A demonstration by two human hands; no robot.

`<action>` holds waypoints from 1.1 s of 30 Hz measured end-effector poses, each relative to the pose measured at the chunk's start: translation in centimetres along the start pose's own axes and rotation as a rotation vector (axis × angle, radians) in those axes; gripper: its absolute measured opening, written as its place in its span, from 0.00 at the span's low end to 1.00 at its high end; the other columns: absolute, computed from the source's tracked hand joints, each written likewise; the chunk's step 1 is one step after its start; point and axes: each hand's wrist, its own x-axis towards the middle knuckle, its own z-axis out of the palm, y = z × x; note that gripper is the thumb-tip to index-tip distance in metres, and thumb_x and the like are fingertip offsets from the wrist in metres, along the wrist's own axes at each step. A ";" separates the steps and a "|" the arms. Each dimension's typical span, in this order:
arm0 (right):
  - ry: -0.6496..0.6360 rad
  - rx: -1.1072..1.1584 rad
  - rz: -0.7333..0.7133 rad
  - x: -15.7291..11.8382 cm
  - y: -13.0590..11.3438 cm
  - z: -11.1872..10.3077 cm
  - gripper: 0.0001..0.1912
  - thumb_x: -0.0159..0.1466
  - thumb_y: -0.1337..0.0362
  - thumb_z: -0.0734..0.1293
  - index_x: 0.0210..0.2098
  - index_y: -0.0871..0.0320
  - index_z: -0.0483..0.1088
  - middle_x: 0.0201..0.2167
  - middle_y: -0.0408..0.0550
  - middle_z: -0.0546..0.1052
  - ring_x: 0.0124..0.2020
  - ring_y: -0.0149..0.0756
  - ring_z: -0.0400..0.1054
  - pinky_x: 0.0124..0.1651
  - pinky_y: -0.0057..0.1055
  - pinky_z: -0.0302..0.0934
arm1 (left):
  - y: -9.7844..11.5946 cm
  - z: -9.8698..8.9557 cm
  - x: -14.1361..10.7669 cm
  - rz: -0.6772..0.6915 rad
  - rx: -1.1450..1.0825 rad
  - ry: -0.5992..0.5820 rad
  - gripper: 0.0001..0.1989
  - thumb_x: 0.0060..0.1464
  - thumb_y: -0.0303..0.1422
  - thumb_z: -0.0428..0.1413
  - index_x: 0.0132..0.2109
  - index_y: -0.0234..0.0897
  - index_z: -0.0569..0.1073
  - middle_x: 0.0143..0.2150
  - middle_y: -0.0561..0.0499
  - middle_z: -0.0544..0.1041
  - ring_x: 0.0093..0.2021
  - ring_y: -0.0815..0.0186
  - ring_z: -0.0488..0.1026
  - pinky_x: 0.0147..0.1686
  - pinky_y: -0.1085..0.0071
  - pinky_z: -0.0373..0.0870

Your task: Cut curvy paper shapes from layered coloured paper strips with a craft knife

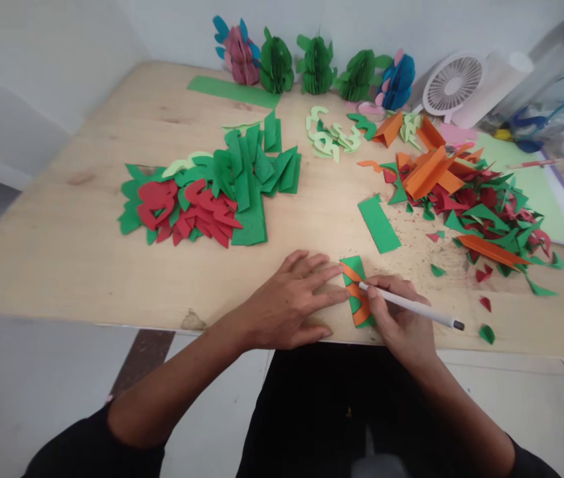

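Note:
My right hand [404,318] grips a white pen [411,304], its tip touching the edge of an orange curved paper cutout [360,312]. That cutout lies flat on a small green paper rectangle [354,265] near the table's front edge. With fingers spread, my left hand [299,299] lies on the table, its fingertips pressing on the left side of the orange cutout and green paper. Just beyond them is another green paper rectangle [379,224].
Red cutouts [202,209] and folded green papers [252,219] lie to the left. A heap of orange, red and green scraps [486,212] spreads on the right. Honeycomb paper figures [316,66] and a white fan [454,85] stand along the wall.

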 end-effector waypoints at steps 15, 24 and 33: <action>-0.027 0.011 -0.020 0.0 0.0 0.2 0.09 0.66 0.59 0.63 0.35 0.54 0.73 0.33 0.47 0.81 0.37 0.40 0.73 0.42 0.40 0.64 | 0.0 0.2 0.0 0.001 -0.009 0.020 0.26 0.57 0.47 0.56 0.61 0.45 0.68 0.68 0.44 0.62 0.65 0.45 0.55 0.64 0.43 0.47; 0.004 0.158 0.078 -1.1 0.3 -1.0 0.08 0.66 0.58 0.64 0.40 0.52 0.73 0.35 0.46 0.81 0.39 0.40 0.75 0.42 0.38 0.68 | 0.1 0.1 0.1 -0.023 -0.017 0.018 0.24 0.57 0.47 0.57 0.58 0.45 0.71 0.68 0.44 0.63 0.66 0.46 0.56 0.64 0.44 0.47; 0.049 0.181 0.056 -2.2 1.3 -0.9 0.11 0.68 0.59 0.61 0.45 0.52 0.73 0.38 0.46 0.81 0.40 0.38 0.76 0.44 0.36 0.70 | 0.2 -0.1 0.0 -0.014 -0.099 0.069 0.26 0.55 0.44 0.59 0.59 0.44 0.70 0.67 0.44 0.63 0.66 0.48 0.57 0.65 0.46 0.50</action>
